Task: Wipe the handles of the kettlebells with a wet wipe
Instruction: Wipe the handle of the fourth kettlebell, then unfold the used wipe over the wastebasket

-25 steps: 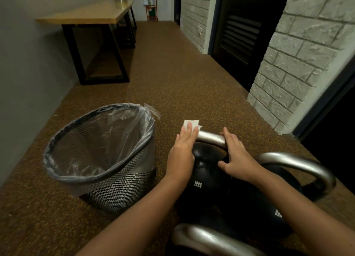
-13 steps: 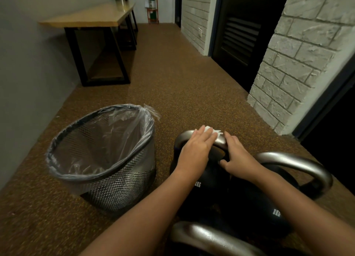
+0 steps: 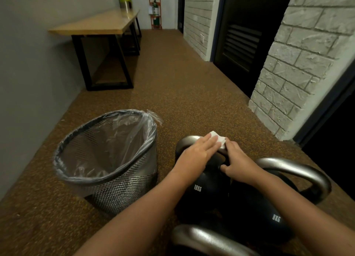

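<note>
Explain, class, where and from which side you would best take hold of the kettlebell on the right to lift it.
Probably by the top bar of its steel handle, coming down from above. The handle arches upright over the black ball and leaves an open gap under the bar for fingers to curl through. The ball itself is round, smooth and offers no hold. The right hand now grips the neighbouring kettlebell's handle, so it must let go first.

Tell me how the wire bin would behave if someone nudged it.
The bin is probably light: thin mesh walls, and only a thin plastic liner shows inside. It would likely slide or tip easily. It narrows toward the base, so it may topple rather than skid on the rough floor.
</note>
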A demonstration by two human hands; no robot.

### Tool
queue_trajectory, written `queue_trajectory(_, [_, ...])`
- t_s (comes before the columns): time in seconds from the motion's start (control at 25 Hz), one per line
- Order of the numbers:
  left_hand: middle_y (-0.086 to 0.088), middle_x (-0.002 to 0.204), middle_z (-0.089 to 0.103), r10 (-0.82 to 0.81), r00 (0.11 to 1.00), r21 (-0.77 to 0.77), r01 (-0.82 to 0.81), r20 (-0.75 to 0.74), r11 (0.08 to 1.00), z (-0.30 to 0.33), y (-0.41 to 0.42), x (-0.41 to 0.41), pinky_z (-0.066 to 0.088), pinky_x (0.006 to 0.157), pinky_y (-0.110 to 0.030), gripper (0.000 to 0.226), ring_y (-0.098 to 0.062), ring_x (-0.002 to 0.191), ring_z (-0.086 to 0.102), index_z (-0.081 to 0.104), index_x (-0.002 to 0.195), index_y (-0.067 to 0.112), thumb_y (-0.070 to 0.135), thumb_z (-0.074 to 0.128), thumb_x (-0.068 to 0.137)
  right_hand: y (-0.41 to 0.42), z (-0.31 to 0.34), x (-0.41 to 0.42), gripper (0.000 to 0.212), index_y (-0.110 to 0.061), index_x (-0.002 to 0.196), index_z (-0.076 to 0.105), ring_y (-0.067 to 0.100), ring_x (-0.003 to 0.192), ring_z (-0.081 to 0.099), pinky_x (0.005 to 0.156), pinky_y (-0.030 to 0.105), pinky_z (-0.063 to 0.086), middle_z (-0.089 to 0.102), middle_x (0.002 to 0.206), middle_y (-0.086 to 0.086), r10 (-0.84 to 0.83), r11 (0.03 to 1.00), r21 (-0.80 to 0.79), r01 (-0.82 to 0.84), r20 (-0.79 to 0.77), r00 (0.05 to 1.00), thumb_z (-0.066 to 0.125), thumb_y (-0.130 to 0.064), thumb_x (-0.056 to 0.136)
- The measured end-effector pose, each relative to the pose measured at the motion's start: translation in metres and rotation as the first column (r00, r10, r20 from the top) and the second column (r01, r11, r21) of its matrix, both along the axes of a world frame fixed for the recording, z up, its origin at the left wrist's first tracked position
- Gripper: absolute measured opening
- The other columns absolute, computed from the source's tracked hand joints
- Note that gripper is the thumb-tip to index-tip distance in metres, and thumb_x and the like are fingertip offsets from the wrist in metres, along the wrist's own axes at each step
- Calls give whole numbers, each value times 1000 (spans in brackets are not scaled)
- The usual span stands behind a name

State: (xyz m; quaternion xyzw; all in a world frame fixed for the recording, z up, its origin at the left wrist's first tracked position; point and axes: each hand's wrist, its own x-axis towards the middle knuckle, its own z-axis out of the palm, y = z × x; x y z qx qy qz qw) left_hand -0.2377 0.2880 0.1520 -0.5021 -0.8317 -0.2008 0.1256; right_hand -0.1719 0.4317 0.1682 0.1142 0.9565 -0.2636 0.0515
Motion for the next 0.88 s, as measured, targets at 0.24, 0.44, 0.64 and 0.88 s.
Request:
queue_trajectory(0.24, [-8, 137, 50, -63, 993, -68, 56, -99, 996, -24, -21, 18, 44, 100, -31, 48, -23, 129, 44, 55, 127, 10, 5, 49, 79, -1, 4, 2, 93, -9, 148, -4, 21, 144, 11, 116, 28, 17, 1, 157, 5, -2, 1000, -2, 2, 41, 999, 61, -14, 82])
queue_trajectory(0.44, [-1, 154, 21, 66, 974, -232, -15, 215, 973, -15, -45, 15, 28, 112, -32, 60, -13, 142, 17, 28, 144, 20, -1, 44, 91, -6, 25, 1, 91, -11, 148, -7, 18, 145, 7, 116, 26, 14, -4, 158, 3, 26, 999, -29, -22, 123, 992, 59, -13, 85])
queue_trajectory(0.64, [-6, 116, 60, 160, 636, 233, -488, 755, 841, 46, -50, 7, 50, 76, -18, 32, -15, 104, 58, 58, 120, 10, 0, 45, 92, -27, 69, -8, 71, -15, 149, 13, 22, 140, 26, 111, 31, 26, 18, 155, 3, 1, 985, -172, -21, -113, 994, 45, -1, 87])
queue_trajectory(0.88, [-6, 88, 59, -108, 347, 317, -632, 932, 707, 101, -85, -4, 52, 43, -18, 10, -15, 66, 61, 58, 100, 4, 4, 54, 90, -69, 96, -26, 40, -10, 124, 54, 27, 108, 62, 91, 37, 49, 65, 117, 14, 0, 357, -932, 63, 67, 998, 42, 0, 86])
